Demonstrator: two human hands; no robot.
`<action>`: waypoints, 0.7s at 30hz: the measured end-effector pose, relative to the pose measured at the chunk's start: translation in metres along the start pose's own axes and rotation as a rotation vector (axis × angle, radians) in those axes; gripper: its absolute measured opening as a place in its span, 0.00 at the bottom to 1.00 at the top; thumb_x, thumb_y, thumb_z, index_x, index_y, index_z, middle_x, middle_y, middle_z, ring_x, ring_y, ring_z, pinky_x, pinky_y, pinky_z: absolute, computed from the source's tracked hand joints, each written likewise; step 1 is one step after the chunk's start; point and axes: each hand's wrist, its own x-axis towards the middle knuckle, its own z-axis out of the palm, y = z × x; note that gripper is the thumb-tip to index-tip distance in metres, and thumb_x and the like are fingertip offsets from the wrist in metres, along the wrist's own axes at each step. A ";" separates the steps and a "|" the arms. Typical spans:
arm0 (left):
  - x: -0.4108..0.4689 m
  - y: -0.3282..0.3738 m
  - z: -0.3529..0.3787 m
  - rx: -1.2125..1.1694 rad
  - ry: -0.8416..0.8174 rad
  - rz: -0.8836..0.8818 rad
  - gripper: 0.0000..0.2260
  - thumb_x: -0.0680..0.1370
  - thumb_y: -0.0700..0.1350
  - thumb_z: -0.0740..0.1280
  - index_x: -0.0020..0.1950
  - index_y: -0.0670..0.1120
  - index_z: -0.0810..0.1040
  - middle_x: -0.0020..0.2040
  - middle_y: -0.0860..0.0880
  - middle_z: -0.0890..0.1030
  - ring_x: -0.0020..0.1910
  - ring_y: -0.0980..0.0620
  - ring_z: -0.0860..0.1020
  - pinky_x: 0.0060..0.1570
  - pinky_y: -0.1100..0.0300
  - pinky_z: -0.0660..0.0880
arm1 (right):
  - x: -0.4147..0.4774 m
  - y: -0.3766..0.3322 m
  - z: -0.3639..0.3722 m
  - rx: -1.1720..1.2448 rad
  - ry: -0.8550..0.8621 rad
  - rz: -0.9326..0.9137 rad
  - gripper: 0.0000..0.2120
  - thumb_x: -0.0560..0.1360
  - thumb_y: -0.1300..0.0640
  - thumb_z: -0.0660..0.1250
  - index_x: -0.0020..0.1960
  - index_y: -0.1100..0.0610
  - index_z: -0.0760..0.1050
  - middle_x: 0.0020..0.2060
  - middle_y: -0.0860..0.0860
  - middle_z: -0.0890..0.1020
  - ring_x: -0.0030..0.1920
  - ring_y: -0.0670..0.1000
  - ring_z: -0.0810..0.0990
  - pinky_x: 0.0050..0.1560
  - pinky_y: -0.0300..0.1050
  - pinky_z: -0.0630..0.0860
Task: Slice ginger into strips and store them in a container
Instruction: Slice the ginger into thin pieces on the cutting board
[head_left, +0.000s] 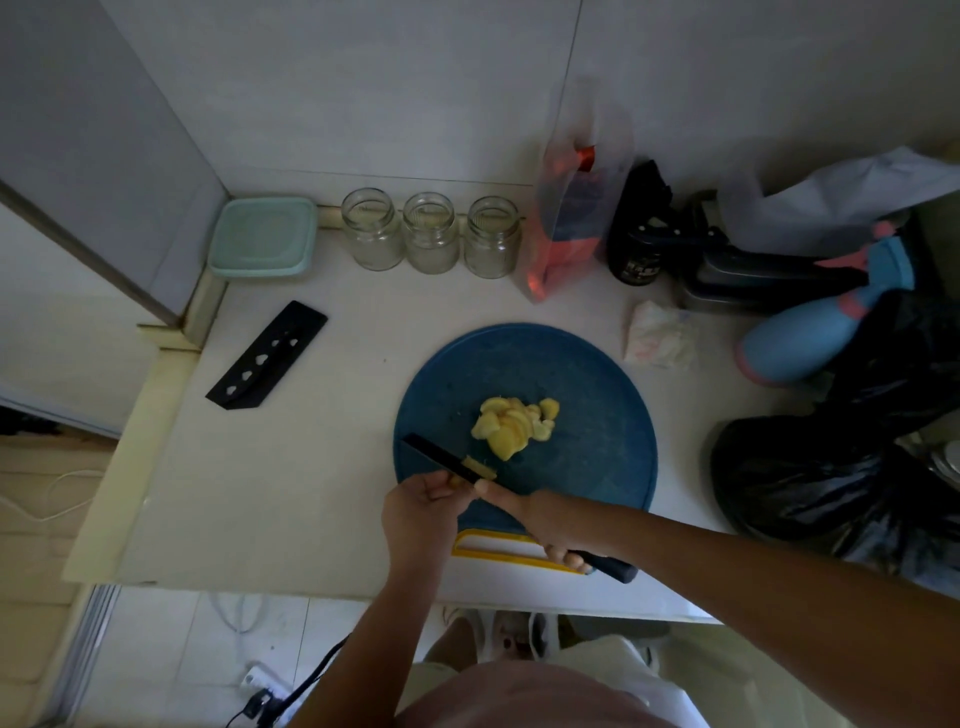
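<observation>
A pile of yellow ginger slices (515, 425) lies in the middle of a round blue cutting board (587, 395). At the board's near edge my left hand (418, 512) pinches a small ginger piece (478, 466). My right hand (553, 525) grips the dark handle of a black knife (439, 455); its blade lies across that piece and points left. A pale green lidded container (262, 236) sits at the back left corner. Three empty glass jars (431, 232) stand in a row to its right.
A black knife sheath (267, 356) lies on the counter to the left. Behind the board stand a clear bag with red contents (569, 223), a dark jar (635, 254) and a crumpled tissue (658, 335). A blue spray bottle (810, 338) and black bin bag (831, 467) crowd the right.
</observation>
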 end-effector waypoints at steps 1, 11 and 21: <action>0.000 0.000 0.000 -0.003 -0.005 0.004 0.09 0.67 0.38 0.76 0.45 0.39 0.82 0.36 0.46 0.84 0.38 0.52 0.82 0.40 0.60 0.76 | -0.002 0.007 -0.001 0.022 0.002 0.011 0.45 0.70 0.24 0.44 0.60 0.62 0.73 0.35 0.66 0.79 0.33 0.60 0.79 0.40 0.47 0.74; 0.003 -0.007 0.000 0.037 -0.046 0.020 0.07 0.67 0.40 0.77 0.43 0.40 0.83 0.35 0.46 0.84 0.38 0.50 0.82 0.39 0.59 0.75 | 0.001 0.010 0.002 0.056 0.013 -0.046 0.35 0.78 0.34 0.44 0.70 0.57 0.67 0.49 0.69 0.80 0.27 0.50 0.71 0.30 0.38 0.68; 0.005 -0.011 -0.003 0.030 -0.069 0.029 0.13 0.67 0.40 0.77 0.49 0.40 0.81 0.40 0.45 0.84 0.43 0.49 0.82 0.46 0.53 0.78 | 0.011 -0.007 -0.003 -0.072 0.009 -0.049 0.39 0.75 0.29 0.43 0.61 0.60 0.73 0.37 0.68 0.79 0.32 0.58 0.77 0.40 0.45 0.72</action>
